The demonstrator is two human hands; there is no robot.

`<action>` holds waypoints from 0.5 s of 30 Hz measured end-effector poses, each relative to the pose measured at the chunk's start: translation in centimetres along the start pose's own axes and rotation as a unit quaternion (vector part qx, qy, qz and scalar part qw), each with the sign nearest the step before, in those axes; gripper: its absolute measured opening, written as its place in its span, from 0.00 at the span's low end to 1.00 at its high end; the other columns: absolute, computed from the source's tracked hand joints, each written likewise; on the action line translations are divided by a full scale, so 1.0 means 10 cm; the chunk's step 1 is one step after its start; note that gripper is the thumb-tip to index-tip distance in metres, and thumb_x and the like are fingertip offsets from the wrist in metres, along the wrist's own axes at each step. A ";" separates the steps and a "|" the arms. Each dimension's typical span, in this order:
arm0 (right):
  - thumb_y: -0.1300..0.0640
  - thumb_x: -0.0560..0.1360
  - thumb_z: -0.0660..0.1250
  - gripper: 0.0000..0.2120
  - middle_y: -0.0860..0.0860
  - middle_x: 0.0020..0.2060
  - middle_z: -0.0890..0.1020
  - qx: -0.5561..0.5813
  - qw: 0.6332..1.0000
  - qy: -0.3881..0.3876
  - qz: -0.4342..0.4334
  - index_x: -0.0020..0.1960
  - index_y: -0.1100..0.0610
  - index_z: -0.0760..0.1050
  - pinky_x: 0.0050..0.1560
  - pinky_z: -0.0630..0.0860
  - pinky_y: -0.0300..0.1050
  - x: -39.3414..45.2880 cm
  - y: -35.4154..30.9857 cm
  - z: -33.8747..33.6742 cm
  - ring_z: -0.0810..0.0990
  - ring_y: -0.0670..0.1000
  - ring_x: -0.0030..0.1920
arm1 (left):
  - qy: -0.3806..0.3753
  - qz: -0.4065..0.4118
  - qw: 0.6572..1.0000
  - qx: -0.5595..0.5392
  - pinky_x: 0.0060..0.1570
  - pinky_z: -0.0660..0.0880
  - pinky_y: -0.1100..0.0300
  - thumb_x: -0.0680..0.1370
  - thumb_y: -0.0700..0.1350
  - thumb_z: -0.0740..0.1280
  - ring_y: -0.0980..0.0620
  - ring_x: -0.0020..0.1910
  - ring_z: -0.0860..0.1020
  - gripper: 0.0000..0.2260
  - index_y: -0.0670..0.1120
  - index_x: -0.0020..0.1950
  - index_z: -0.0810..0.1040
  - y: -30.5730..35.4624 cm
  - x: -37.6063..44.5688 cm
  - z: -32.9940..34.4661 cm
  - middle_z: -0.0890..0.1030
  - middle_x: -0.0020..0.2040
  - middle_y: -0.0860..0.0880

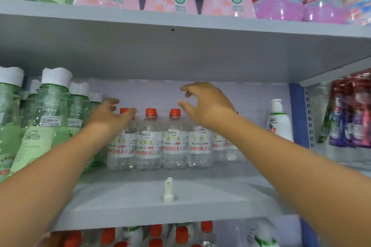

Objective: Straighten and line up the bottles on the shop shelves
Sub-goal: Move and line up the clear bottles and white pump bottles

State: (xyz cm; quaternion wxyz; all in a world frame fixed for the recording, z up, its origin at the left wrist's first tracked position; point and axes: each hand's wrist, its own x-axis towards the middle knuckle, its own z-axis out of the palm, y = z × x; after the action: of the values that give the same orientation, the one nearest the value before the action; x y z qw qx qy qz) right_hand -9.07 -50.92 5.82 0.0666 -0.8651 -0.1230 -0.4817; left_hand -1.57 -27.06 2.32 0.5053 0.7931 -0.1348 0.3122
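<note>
Bottles (148,138) with orange caps stand in a row toward the back of the middle shelf (160,206), far from its front edge. Your left hand (108,114) touches the leftmost cap with loose fingers; your right hand (204,102) hovers spread, holding nothing, likely bracketing the row to square it.

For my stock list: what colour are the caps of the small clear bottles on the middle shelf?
Orange-red caps, seen in the head view.

grey shelf boards (140,202) span the view, one above the hands and one under the forearms, with a pale back panel (152,92) beyond the fingers. a blue slotted upright (301,114) stands right of the right hand.
</note>
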 end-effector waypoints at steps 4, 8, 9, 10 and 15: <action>0.48 0.78 0.69 0.10 0.45 0.48 0.81 0.057 0.969 0.195 0.138 0.57 0.50 0.80 0.50 0.75 0.46 -0.63 0.93 -0.68 0.79 0.49 0.49 | 0.010 0.051 0.988 -0.147 0.51 0.77 0.56 0.77 0.54 0.73 0.48 0.52 0.82 0.17 0.53 0.64 0.76 0.54 -0.29 0.25 0.81 0.59 0.51; 0.40 0.75 0.72 0.24 0.53 0.61 0.78 0.109 0.930 0.085 0.340 0.64 0.52 0.74 0.49 0.71 0.45 -0.93 1.69 -0.88 0.78 0.54 0.55 | -0.140 0.026 0.973 -0.183 0.60 0.79 0.46 0.73 0.59 0.75 0.48 0.52 0.85 0.20 0.55 0.62 0.78 1.14 -0.60 0.83 0.82 0.56 0.51; 0.37 0.74 0.72 0.30 0.54 0.64 0.76 0.107 0.923 0.032 0.368 0.68 0.53 0.72 0.49 0.72 0.45 -0.96 1.79 -0.88 0.77 0.53 0.54 | -0.175 0.022 0.967 -0.184 0.60 0.80 0.46 0.74 0.58 0.74 0.47 0.53 0.84 0.20 0.54 0.63 0.77 1.27 -0.67 1.00 0.81 0.57 0.50; 0.37 0.73 0.73 0.32 0.53 0.64 0.76 0.112 0.916 -0.015 0.384 0.69 0.53 0.70 0.47 0.74 0.46 -0.99 1.83 -0.87 0.77 0.54 0.54 | -0.203 0.019 0.962 -0.182 0.60 0.80 0.47 0.75 0.57 0.74 0.46 0.54 0.84 0.20 0.52 0.64 0.76 1.40 -0.75 1.17 0.81 0.57 0.49; 0.45 0.71 0.77 0.20 0.50 0.51 0.83 0.114 0.928 -0.118 0.335 0.57 0.51 0.77 0.46 0.85 0.50 -0.99 2.05 -0.66 0.83 0.51 0.48 | -0.274 -0.003 0.954 -0.121 0.60 0.80 0.49 0.76 0.58 0.73 0.48 0.56 0.81 0.29 0.48 0.72 0.71 1.64 -0.81 1.82 0.79 0.60 0.48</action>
State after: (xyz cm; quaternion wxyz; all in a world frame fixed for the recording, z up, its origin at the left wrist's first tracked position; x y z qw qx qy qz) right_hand -13.73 -73.63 0.97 0.3070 -0.8931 0.1131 -0.3088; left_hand -9.90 -51.42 3.60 0.5421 0.7815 -0.3023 0.0632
